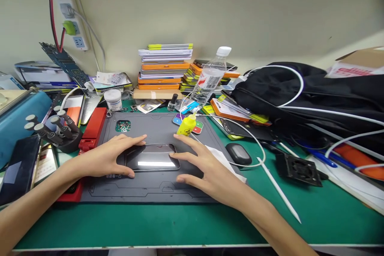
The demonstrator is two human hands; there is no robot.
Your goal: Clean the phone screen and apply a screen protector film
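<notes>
A smartphone (153, 157) with a dark, glossy screen lies flat on the grey work mat (144, 190), a bright light reflected across its glass. At its left end is my left hand (111, 155), thumb and fingers apart around the corner. My right hand (201, 166) is at the other end with its fingers spread, one fingertip at the phone's right edge; whether it touches cannot be made out. Behind the right hand stands a small yellow bottle (187, 125), near a card with coloured patches (197, 128).
Left of the mat are a red tool (93, 130) and a holder of screwdrivers (57, 130). A water bottle (210, 78) leans behind, by stacked phone-sized boxes (165, 68). To the right lie a black mouse (238, 154), a white stylus (279, 190), a small fan (300, 170) and looping white cables.
</notes>
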